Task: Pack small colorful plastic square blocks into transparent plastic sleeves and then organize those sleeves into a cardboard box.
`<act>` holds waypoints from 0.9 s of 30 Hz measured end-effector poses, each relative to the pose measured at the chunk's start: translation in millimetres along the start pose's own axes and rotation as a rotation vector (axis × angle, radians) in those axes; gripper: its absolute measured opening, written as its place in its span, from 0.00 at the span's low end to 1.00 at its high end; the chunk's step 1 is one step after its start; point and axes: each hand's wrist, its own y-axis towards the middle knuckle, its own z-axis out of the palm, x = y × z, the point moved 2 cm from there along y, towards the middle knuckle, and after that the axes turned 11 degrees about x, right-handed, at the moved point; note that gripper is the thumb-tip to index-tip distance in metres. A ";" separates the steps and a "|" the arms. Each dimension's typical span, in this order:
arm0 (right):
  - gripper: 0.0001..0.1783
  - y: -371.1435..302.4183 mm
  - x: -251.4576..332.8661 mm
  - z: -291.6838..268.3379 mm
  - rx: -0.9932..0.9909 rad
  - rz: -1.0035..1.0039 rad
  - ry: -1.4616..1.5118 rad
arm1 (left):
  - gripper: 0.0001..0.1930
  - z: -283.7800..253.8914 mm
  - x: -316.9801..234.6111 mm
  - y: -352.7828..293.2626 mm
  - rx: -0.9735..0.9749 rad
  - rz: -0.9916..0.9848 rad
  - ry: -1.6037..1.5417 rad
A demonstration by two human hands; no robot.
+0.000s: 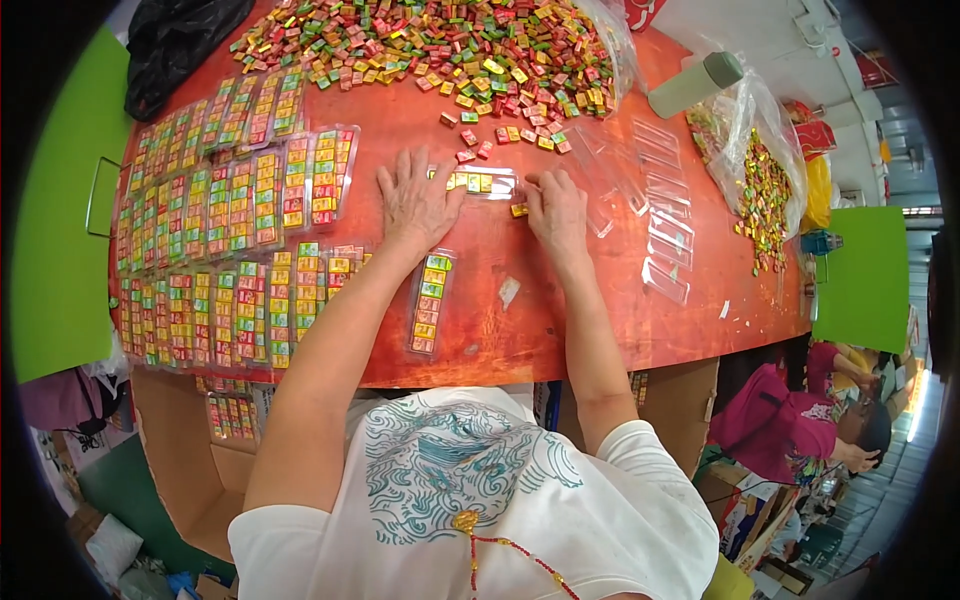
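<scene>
A clear plastic strip tray [504, 184], partly filled with small wrapped block-shaped pieces in yellow and pink, lies crosswise between my hands. My left hand [415, 200] rests flat with spread fingers over the tray's left end, hiding part of it. At the other end, my right hand [558, 212] has curled fingers, with a small yellow wrapped piece [519, 210] at its thumb side; it looks pinched there. Below my left hand, a filled strip tray [430, 302] lies lengthwise. A few loose pieces [484, 150] lie just beyond the tray.
A big heap of wrapped pieces [470, 55] covers the far table. Rows of filled trays [210, 210] occupy the left. Empty clear trays [665, 210], a green bottle [697, 84] and a plastic bag of pieces [765, 180] are at right. A cardboard box [178, 465] stands below the edge.
</scene>
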 end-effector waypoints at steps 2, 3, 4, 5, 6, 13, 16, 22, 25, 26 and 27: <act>0.07 -9.5 3.4 0.4 0.032 -0.030 -0.179 | 0.24 -0.3 0.3 0.8 -0.009 0.004 -0.010; 0.08 -14.5 3.0 3.1 0.091 -0.027 -0.225 | 0.24 -1.2 0.1 1.0 -0.022 0.009 -0.012; 0.09 -18.7 3.3 5.4 0.151 -0.025 -0.270 | 0.24 -1.9 -0.3 1.2 -0.019 0.007 -0.015; 0.11 -22.2 5.6 5.5 0.135 -0.037 -0.325 | 0.23 -3.7 -2.0 1.5 0.002 0.004 -0.024; 0.11 -23.7 6.0 5.4 0.139 -0.037 -0.326 | 0.23 -3.9 -2.7 1.4 0.022 0.002 -0.032; 0.10 -27.0 3.5 8.5 0.080 -0.090 -0.302 | 0.24 0.7 -1.1 0.8 -0.050 0.007 0.003; 0.10 -29.8 4.8 9.7 0.050 -0.133 -0.306 | 0.23 -1.0 -2.0 0.6 -0.047 0.004 0.012; 0.12 -18.5 -1.1 1.9 0.003 -0.087 -0.180 | 0.23 -4.3 -1.6 -0.4 -0.013 -0.005 0.003; 0.13 -0.6 15.6 -1.2 -0.037 -0.259 -0.106 | 0.23 -8.3 -3.2 -0.7 -0.001 0.005 -0.018; 0.13 4.4 13.8 3.5 -0.038 -0.258 -0.106 | 0.23 -8.5 -2.6 -0.1 0.004 0.009 -0.031; 0.14 8.3 10.9 10.7 0.041 -0.272 -0.151 | 0.23 -8.6 -2.2 0.6 0.008 0.014 -0.044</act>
